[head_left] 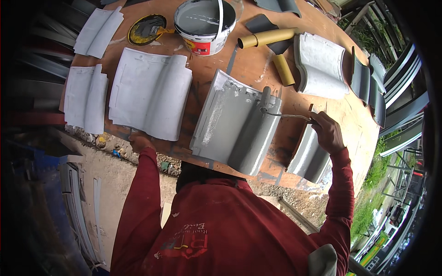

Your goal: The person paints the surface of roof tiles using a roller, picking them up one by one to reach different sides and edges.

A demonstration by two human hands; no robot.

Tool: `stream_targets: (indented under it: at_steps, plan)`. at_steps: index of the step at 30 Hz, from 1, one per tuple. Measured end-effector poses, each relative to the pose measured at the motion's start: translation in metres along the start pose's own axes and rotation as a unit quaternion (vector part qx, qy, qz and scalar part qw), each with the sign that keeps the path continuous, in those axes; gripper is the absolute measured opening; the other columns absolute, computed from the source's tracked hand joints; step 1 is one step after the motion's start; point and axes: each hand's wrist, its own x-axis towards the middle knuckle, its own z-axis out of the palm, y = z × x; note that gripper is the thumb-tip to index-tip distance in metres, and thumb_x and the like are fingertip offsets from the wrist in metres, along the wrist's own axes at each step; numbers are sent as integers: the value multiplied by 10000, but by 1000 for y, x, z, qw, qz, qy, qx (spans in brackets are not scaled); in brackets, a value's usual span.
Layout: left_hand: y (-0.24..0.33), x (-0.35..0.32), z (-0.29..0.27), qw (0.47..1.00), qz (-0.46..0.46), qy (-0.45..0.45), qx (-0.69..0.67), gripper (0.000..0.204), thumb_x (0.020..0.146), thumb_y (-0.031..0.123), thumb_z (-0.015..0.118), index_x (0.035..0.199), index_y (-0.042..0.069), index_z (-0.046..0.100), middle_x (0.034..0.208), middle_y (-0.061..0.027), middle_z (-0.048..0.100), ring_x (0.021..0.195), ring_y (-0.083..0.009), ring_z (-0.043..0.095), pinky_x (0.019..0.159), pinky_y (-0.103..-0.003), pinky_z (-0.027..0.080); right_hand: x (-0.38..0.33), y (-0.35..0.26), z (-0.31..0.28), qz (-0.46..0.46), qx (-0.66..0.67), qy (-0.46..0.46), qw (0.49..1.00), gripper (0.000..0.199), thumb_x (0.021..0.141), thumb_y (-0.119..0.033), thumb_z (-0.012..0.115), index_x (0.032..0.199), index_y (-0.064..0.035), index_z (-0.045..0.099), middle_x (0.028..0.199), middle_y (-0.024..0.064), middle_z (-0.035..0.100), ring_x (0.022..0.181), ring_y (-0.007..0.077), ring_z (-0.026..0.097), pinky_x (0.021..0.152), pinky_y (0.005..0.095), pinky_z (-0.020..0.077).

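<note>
My right hand [326, 132] is closed round the handle of a small paint roller [265, 99]. The roller's head rests on the upper right part of a curved roof tile [232, 124], which is mostly coated in wet-looking grey paint. White patches still show along that tile's top and left side. My left hand [141, 142] is at the table's near edge, by the lower edge of a large white roof tile [146, 92]; its fingers are partly hidden. Beneath my right hand lies a narrower grey tile piece [308, 154].
A bucket of grey paint [199, 39] stands at the back of the wooden table [258, 64]. Left of it lies a paint-smeared lid [146, 30]. Cardboard tubes [269, 37] lie right of the bucket. More white tiles [85, 99] flank the table's left; another tile [321, 64] lies right.
</note>
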Motion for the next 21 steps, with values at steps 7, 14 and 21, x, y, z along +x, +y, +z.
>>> stream_targets:
  at_steps: [7,14,21]
  plan:
    - [30,-36,2,997,-79,8,-14,805,1037,514,256,1199,-177,634,1252,-365,642,1193,-489,627,1033,-529,504,24,18,50,-46,-27,-25,998,307,855,-64,735,1162,-79,726,920,110,674,792,348,688,671,445,539]
    - [16,-18,6,997,-51,22,53,802,1025,521,301,1161,-191,645,1218,-369,656,1166,-473,650,1013,-516,521,96,-6,90,-58,96,-34,993,315,877,-57,702,1191,-35,722,967,122,695,869,356,688,785,429,541]
    - [8,-2,9,996,-83,32,2,819,1016,540,320,1152,-200,645,1205,-368,662,1160,-472,654,1005,-510,530,66,42,60,-26,149,-85,985,358,877,-17,678,1233,21,695,949,146,706,892,292,714,809,381,548]
